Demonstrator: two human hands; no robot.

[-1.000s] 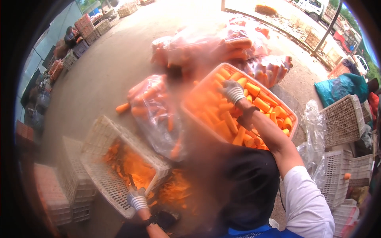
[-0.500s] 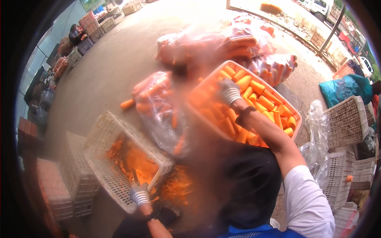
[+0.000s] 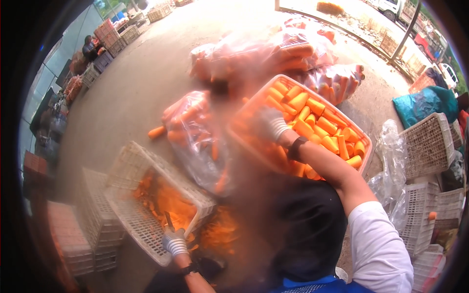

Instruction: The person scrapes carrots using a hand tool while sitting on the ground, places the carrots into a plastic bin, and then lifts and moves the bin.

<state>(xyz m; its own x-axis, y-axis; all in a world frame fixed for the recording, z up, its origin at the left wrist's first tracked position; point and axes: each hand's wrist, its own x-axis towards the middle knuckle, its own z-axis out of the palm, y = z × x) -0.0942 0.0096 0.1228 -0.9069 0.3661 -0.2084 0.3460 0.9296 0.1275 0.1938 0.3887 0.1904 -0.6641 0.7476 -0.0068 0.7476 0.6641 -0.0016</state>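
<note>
My left hand (image 3: 175,242), in a striped work glove, is closed around a thin, dark, knife-like tool (image 3: 169,220) that points up. It is at the near rim of a tilted white plastic crate (image 3: 141,239) with orange carrot peelings (image 3: 171,198) in it. On the right, my gloved right hand (image 3: 271,123) reaches into a pale crate (image 3: 365,139) filled with peeled, cut carrot pieces (image 3: 304,128). Haze smears its fingers, so whether they grip a piece is unclear.
A clear bag of carrots (image 3: 193,127) lies between the crates, with larger carrot bags (image 3: 273,53) behind. More peelings (image 3: 220,229) lie beside the left crate. Stacked crates (image 3: 105,219) stand left; others (image 3: 427,146) and crumpled plastic (image 3: 391,166) lie right. A person (image 3: 89,49) sits far left.
My right hand has shifted slightly left and nearer to me over the carrot pieces. The left hand stays almost in place with the tool.
</note>
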